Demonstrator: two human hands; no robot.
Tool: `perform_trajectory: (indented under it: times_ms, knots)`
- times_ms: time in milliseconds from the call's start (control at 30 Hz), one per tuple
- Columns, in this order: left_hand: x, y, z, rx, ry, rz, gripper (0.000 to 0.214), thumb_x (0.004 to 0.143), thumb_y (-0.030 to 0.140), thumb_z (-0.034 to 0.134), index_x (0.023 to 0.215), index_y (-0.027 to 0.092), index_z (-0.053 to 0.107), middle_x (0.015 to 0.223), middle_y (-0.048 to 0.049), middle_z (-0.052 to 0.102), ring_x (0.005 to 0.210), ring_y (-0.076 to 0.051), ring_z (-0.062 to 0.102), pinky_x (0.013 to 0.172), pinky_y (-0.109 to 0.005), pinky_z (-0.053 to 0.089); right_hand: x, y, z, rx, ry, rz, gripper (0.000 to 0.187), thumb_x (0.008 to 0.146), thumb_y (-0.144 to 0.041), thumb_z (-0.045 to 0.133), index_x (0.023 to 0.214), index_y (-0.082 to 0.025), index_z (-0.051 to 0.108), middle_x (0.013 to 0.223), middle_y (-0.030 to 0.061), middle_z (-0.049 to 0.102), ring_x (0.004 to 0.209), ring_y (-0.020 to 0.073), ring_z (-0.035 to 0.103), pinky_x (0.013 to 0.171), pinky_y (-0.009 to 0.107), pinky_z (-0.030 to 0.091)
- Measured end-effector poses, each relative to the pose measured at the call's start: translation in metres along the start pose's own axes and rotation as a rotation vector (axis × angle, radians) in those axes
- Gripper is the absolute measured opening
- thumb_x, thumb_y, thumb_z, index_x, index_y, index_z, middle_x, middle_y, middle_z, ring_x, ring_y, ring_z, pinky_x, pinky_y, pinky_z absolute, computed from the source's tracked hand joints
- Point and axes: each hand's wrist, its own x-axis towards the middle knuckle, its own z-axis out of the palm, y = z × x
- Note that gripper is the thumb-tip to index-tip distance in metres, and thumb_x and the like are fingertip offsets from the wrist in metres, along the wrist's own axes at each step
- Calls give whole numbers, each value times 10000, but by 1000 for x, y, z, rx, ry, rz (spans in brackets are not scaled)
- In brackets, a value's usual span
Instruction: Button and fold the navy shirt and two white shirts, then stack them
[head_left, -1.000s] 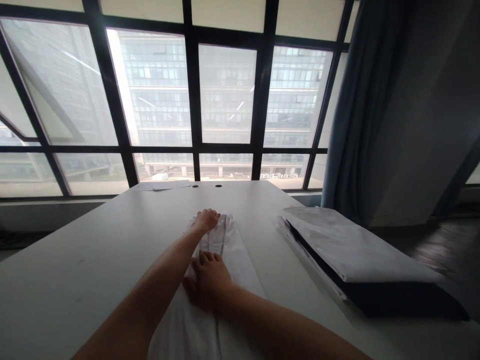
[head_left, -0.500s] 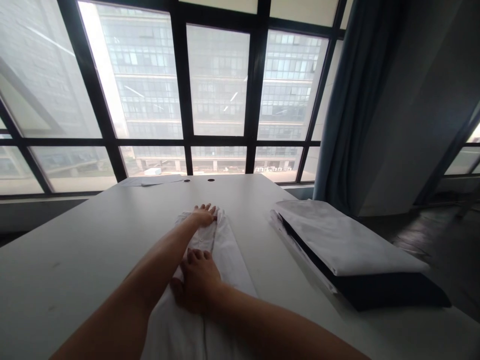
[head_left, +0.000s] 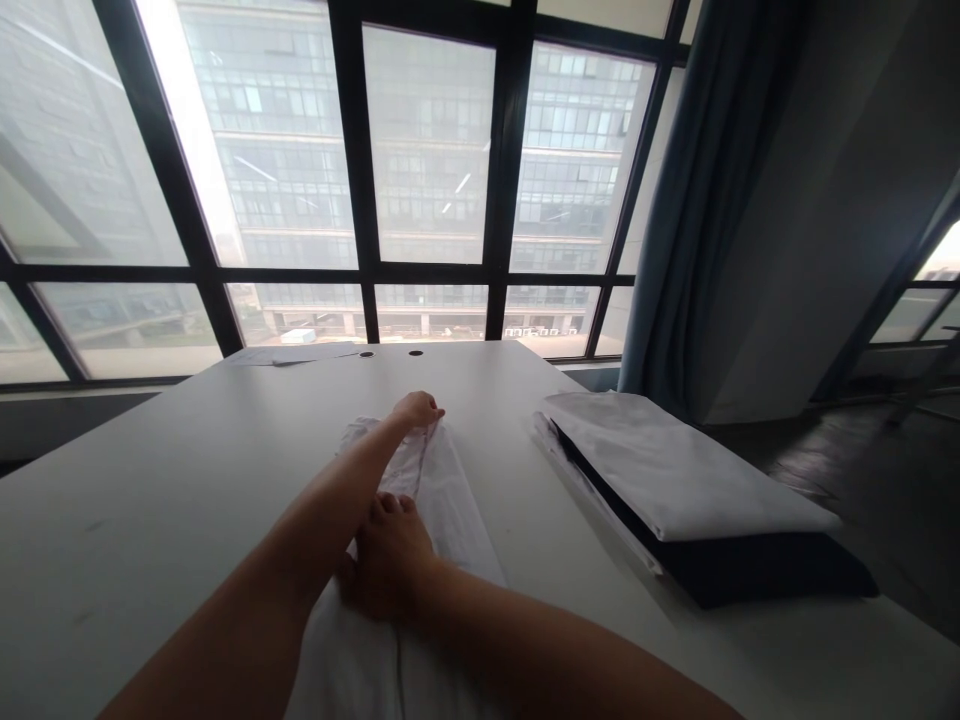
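Observation:
A long, narrow white garment [head_left: 454, 500] lies on the white table in front of me, with a seam running along its length. At its far end my left hand [head_left: 420, 408] is closed, pinching the fabric near the top edge. Closer to me, my right hand [head_left: 390, 560] rests on the cloth palm down, fingers stretched forward and a little apart, thumb to the left. My left forearm covers part of the garment's left side, and the near part runs out of view under my arms.
On the right of the table [head_left: 187, 450] lies a stack of folded white and dark cloth [head_left: 675, 470]. Paper sheets [head_left: 292, 354] lie at the far left edge, near two round cable holes. Behind are windows and a blue curtain [head_left: 675, 250].
My left hand has gone from lying flat with spread fingers to pinching the garment's far end, and the fabric there is slightly pulled up. My right hand stays on the cloth. The view shifted slightly.

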Motion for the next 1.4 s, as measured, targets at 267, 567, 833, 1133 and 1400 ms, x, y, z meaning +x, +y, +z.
perform_trajectory:
  times_ms: [267,567,833,1133,1400]
  knots:
    - [15,-2,-13,-155,-214,-180,319,862,420,641,780,112,654,597,-65,634,601,-179,635,611,-274,539,-1,-2,0,36,-4,66,560,899,-490,432,1252,-77,568,1297,217,547,1206,336,482,1021,523,376]
    - [6,3,-3,-259,-97,-114,291,940,193,489,1217,145,565,1067,-97,691,776,-135,671,631,-193,539,1,0,0,14,7,25,498,886,-460,440,1194,-103,599,1224,190,595,1151,321,514,976,491,415]
    - [-8,10,5,-18,114,23,361,948,200,467,1306,166,500,1227,-150,612,1138,-255,577,965,-373,461,-1,0,-5,-1,-15,-6,429,884,-426,441,1163,-153,617,1218,157,622,1138,328,518,951,513,417]
    - [-61,19,32,225,-54,311,641,937,598,367,1439,202,415,1563,-121,310,1450,-313,230,1156,-491,198,-3,-1,1,58,3,53,577,909,-462,417,1326,-79,524,1347,212,549,1268,334,468,1063,509,344]
    - [-72,-6,47,122,-139,310,727,972,578,264,1533,119,226,1601,-135,141,1484,-279,116,1183,-454,168,-5,-2,-4,92,-59,13,613,932,-479,407,1403,-90,461,1429,231,469,1333,375,389,1069,575,304]
